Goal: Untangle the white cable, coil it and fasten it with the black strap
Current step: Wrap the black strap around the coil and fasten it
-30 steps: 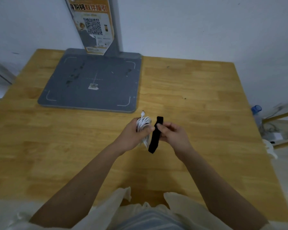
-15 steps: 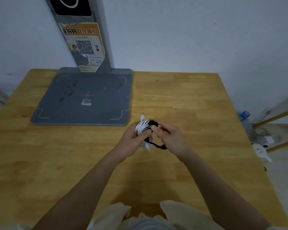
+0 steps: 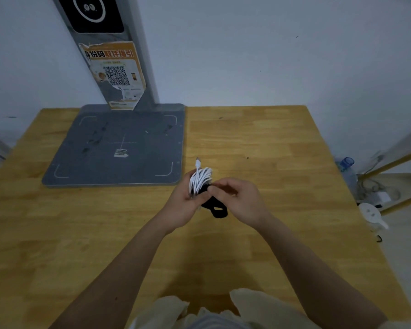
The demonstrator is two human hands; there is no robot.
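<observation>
The white cable (image 3: 200, 179) is a tight bundle of loops held above the wooden table (image 3: 259, 143), with one plug end sticking up. My left hand (image 3: 183, 205) grips the bundle from the left. The black strap (image 3: 215, 208) runs across the bundle's lower part and its loose end hangs in a loop below my fingers. My right hand (image 3: 237, 201) pinches the strap where it meets the cable.
A grey base plate (image 3: 119, 148) with an upright post (image 3: 112, 51) carrying a QR-code sticker stands on the table's back left. Off the right edge, on the floor, are a blue-capped bottle (image 3: 348, 170), wires and a white object.
The strap was a straight strip in my right hand beside the bundle; now it lies wrapped against the cable with its end looped below. The view has tilted upward.
</observation>
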